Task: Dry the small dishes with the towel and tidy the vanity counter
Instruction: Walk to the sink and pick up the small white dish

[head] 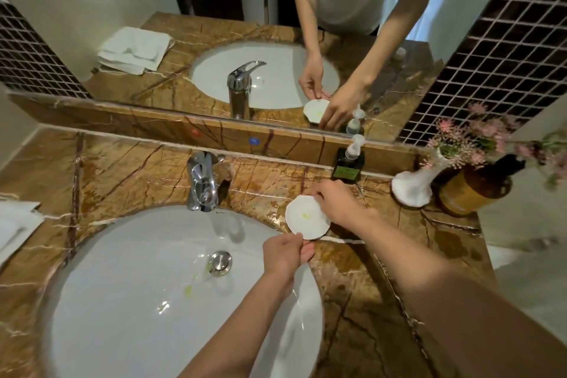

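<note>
A small white shell-shaped dish [306, 219] with a yellowish smear in its middle sits at the sink's right rim on the brown marble counter [122, 175]. My left hand [287, 252] pinches the dish's near edge from over the basin. My right hand [337, 202] grips its far right edge. A folded white towel [15, 227] lies at the counter's far left, partly cut off by the frame.
The white sink basin [138, 285] holds yellowish streaks near the drain [220, 261]. A chrome faucet [201, 181] stands behind it. A dark soap dispenser [348, 163], a white vase with pink flowers [411, 187] and a brown bottle [475, 187] line the back right. A mirror runs along the back.
</note>
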{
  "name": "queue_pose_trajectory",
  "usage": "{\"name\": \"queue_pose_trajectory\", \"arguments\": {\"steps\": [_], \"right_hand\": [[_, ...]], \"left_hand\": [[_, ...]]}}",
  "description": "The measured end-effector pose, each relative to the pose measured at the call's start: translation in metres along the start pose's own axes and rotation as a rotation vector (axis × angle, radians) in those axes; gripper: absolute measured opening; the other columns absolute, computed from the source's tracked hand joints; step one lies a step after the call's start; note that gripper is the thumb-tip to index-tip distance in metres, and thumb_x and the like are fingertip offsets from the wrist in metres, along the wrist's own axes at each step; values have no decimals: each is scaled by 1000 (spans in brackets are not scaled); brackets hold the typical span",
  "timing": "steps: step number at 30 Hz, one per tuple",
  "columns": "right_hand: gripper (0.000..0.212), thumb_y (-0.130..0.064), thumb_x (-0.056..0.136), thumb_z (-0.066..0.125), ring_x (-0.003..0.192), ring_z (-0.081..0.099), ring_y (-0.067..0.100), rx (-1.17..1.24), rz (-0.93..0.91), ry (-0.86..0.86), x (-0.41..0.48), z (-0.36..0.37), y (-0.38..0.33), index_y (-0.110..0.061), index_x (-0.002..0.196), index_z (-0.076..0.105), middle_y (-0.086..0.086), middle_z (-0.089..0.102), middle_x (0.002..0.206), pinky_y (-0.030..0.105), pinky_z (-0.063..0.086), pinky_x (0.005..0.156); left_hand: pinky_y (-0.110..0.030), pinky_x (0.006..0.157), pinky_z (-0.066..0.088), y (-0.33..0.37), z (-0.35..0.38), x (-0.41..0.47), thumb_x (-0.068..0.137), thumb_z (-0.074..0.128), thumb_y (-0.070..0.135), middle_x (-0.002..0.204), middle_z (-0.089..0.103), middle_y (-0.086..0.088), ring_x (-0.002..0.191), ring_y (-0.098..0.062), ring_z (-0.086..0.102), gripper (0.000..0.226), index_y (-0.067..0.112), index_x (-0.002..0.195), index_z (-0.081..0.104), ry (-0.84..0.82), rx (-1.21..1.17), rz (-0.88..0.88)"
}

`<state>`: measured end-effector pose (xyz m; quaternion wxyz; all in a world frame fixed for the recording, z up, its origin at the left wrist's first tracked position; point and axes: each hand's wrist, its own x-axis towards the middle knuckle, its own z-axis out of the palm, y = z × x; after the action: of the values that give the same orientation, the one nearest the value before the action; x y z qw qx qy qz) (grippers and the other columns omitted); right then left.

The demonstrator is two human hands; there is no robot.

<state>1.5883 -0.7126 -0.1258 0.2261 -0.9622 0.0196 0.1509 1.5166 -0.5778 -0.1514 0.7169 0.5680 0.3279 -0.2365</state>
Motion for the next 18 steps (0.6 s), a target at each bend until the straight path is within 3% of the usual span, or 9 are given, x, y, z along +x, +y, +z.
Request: {"name": "queue_pose_trajectory", "arguments": {"steps": [5, 7, 10, 13, 18], "right_hand": [[30, -4, 93, 49, 71, 54, 26, 30, 67, 2, -12, 1, 4, -11, 64, 54, 7, 57, 71, 36, 41, 61], [31, -5, 93, 50, 67, 49, 23, 78, 80, -5, -16, 2, 4, -9, 64, 56, 6, 52, 67, 33, 34, 57], [30, -4, 94, 50, 65, 46, 22, 122, 112, -24, -19, 2, 1, -6, 64, 57, 9, 51, 67, 33, 36, 59], [34, 0, 91, 47, 62, 40, 22, 162, 130, -40, -20, 3, -2, -10, 59, 45, 9, 41, 63, 32, 34, 59], [38, -3, 92, 45, 56, 37, 19, 201, 122, -90, -25, 5, -14, -14, 55, 41, 6, 37, 59, 26, 31, 47]], "left_hand": [[-15, 57, 54, 5, -6, -2, 91, 52, 0, 69, 62, -14, 59, -18, 62, 18, -1, 76, 62, 40, 75, 51], [-17, 55, 56, 8, -7, -3, 90, 53, -4, 71, 66, -16, 56, -17, 67, 10, -2, 95, 62, 47, 41, 38], [-18, 52, 56, 10, -8, -3, 89, 54, -6, 78, 68, -19, 55, -16, 70, 23, -7, 112, 57, 42, 23, 24], [-18, 53, 56, 9, -12, -5, 90, 54, -4, 83, 70, -20, 62, -18, 70, 28, -9, 118, 57, 53, 27, 23], [-15, 50, 54, 8, -24, -16, 91, 52, -3, 79, 70, -19, 54, -11, 70, 23, -12, 111, 61, 72, 11, 49]]}}
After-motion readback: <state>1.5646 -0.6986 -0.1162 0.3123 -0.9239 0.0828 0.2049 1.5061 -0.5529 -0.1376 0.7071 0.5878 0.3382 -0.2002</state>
